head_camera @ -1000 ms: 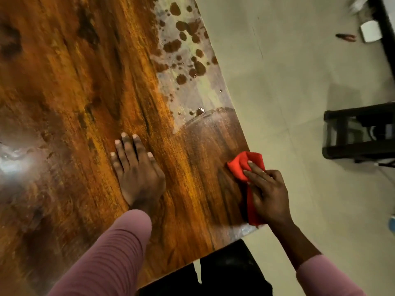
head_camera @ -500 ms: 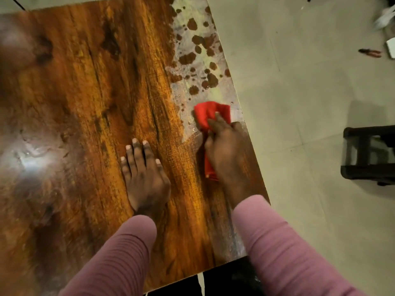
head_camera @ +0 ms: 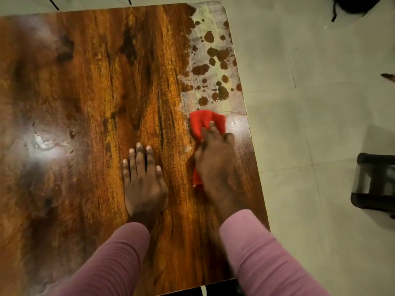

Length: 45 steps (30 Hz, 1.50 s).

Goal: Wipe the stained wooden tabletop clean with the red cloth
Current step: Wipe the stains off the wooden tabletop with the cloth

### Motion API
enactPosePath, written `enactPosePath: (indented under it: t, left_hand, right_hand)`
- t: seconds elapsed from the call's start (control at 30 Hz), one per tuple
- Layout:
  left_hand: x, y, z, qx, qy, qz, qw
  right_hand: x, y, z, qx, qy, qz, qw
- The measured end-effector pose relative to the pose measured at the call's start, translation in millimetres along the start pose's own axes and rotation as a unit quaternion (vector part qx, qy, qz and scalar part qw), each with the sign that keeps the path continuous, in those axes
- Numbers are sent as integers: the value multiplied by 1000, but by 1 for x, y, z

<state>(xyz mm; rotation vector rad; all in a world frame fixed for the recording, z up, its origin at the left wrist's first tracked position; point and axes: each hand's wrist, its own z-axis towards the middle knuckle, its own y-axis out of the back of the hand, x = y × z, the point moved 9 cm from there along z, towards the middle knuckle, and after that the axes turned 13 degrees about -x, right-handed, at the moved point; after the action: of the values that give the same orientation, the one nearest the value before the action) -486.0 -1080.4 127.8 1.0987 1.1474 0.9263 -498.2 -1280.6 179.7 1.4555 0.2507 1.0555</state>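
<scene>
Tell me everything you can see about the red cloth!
The cloth is bright red and crumpled. It lies on the wooden table near the right edge, next to the pale stained patch. The right hand covers its middle and holds it down; red peeks out ahead of it and beside it.

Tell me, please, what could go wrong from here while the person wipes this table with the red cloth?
1. The small red cloth under the right hand looks little against the pale stained strip with brown blotches; it may smear residue onto the clean wooden tabletop.
2. The strip runs along the table's right edge, so a stroke might push residue onto the grey tiled floor.
</scene>
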Motion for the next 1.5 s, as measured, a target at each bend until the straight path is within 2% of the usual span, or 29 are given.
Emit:
enactPosePath:
  t: [0.1, 0.17, 0.23, 0.33, 0.43, 0.5, 0.57, 0.67, 0.73, 0.83, 0.97, 1.03, 1.13, 1.2, 1.23, 1.37, 1.5]
  left_hand:
    - [-2, 1, 0, 0, -2, -6, 1000]
    - [-2, 2, 0, 2, -5, -10, 1000]
    - [-3, 3, 0, 4, -7, -11, 1000]
    - [-4, 5, -1, 11, -9, -14, 1000]
    - [-4, 5, 1, 12, -8, -14, 1000]
    - [-4, 4, 0, 15, -6, -9, 1000]
    - [-6, 4, -1, 18, -10, -8, 1000]
    - [-4, 3, -1, 19, -15, -13, 1000]
    - [-2, 3, -1, 23, -19, -22, 999]
    - [-3, 8, 1, 33, -21, -37, 999]
    - [-14, 13, 31, 21, -22, -46, 998]
    - [-25, 12, 60, 2, -33, -50, 998]
    - [-40, 8, 110, -23, -45, -41, 998]
    - [-45, 4, 136, -37, -37, -37, 998]
    - [-48, 2, 146, -41, -35, -38, 998]
    - [-51, -4, 172, -44, -24, -46, 998]
    - [-51, -9, 172, -47, -17, -28, 998]
  right_hand:
    - [51, -23, -30, 60, 126, 1, 990]
    - [46, -23, -26, 68, 163, -9, 984]
    - [12, -10, -7, 51, 102, -25, 993]
    - [-48, 10, 27, -9, -63, -37, 997]
    - [-40, 13, 28, -71, -121, -49, 989]
    - [0, -1, 17, -57, -72, -39, 995]
    - [41, -22, 4, -2, 32, -27, 999]
    - [54, -27, 6, 40, 149, -34, 987]
    - [20, -18, 26, 42, 108, -46, 992]
    - [-37, 2, 62, 5, -47, -59, 997]
    - [-28, 3, 65, -31, -97, -42, 994]
    - [-6, -4, 55, -14, -53, -32, 998]
    - [22, -19, 42, 39, 63, -11, 997]
    - [22, -20, 48, 53, 137, -27, 989]
    - [13, -18, 56, 43, 142, -39, 988]
    - [-42, 1, 105, -56, -35, -52, 996]
    - [-27, -13, 101, -63, -75, -47, 994]
